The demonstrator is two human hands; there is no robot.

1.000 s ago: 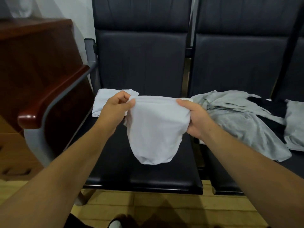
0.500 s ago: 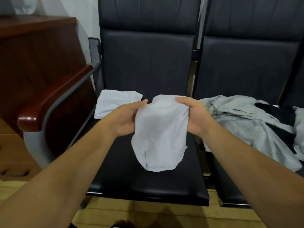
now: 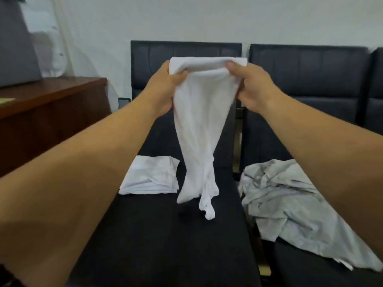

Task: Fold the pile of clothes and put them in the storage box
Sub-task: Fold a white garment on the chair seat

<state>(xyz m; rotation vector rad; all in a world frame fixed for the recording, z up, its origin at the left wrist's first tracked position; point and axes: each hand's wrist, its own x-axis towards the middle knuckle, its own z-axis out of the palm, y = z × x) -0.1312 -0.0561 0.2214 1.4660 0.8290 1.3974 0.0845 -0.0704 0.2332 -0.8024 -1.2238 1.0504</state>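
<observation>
Head view only. Counted: two hands, three lots of clothes, two black chairs in full plus a thin slice of a third chair (image 3: 376, 90) at the right edge, one brown cabinet (image 3: 51, 121), one grey shape (image 3: 16, 48).

Left hand (image 3: 163, 90) and right hand (image 3: 256, 88) both up high, near each other, in front of the back of the left chair (image 3: 165, 245). Each one curled tight on a top corner of the white cloth (image 3: 196, 125), fingers closed round the bunched top edge. Top edge pulled flat between the two hands. Rest of the cloth hanging straight down below the grip, getting thin toward the bottom, with two loose ends low down. Cannot tell whether those ends touch the seat or hang just above it.

Folded cloth (image 3: 151, 177), white, lying flat at the far left of the left chair's seat, just left of the hanging ends. Grey pile (image 3: 286, 204), not folded, on the right chair (image 3: 306, 79), spilling toward the near right.

Bare black seat near and below the hanging cloth, between folded cloth and grey pile. Thin gap between the two seats. Cabinet left of the chairs, well apart from the hands. Grey shape on top of it, far left, cut off by the edge of the view; cannot tell what.
</observation>
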